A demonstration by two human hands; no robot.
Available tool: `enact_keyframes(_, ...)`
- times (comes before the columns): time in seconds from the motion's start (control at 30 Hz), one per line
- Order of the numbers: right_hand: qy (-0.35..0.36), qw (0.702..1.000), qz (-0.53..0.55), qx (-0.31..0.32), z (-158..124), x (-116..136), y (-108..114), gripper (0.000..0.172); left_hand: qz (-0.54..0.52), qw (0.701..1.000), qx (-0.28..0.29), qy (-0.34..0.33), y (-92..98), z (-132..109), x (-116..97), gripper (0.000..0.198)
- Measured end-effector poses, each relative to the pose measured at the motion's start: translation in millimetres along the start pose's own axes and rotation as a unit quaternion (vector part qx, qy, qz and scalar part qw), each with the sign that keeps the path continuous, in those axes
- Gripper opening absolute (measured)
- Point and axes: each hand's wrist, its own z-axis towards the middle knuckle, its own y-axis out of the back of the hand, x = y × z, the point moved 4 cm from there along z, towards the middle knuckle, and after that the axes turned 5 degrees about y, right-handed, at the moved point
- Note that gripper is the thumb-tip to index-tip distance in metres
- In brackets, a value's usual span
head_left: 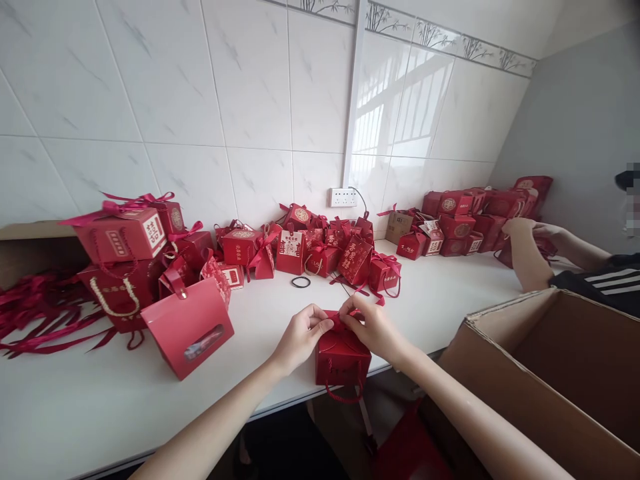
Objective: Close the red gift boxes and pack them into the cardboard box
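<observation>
A red gift box [343, 363] stands at the front edge of the white table, with a twisted cord handle [344, 399] hanging down its near side. On its top lies a red ribbon [340, 323], partly covered by fingers. My left hand [301, 337] pinches the ribbon from the left, thumb against the fingers. From the right, my right hand [373, 327] also has its fingertips closed on the ribbon. How the ribbon is looped is hard to make out under the fingers.
Many red gift boxes [240, 247] line the wall, and loose ribbons [45, 307] lie at left. A windowed box [187, 327] and a black ring [301, 282] are nearby. At right, an open carton [505, 373] adjoins the table; another person's hands [533, 233] handle boxes.
</observation>
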Motion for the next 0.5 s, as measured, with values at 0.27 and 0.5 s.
enact_keyframes(0.27, 0.113, 0.984, -0.131, -0.034, -26, 11, 12, 0.014, -0.008, 1.0, -0.001, 0.003, -1.3, 3, -4, 0.035)
enact_keyframes(0.5, 0.085, 0.986, -0.141, -0.037, -30, 8, 10, 0.012, -0.002, 1.0, 0.001, 0.018, -0.6, 4, -5, 0.038)
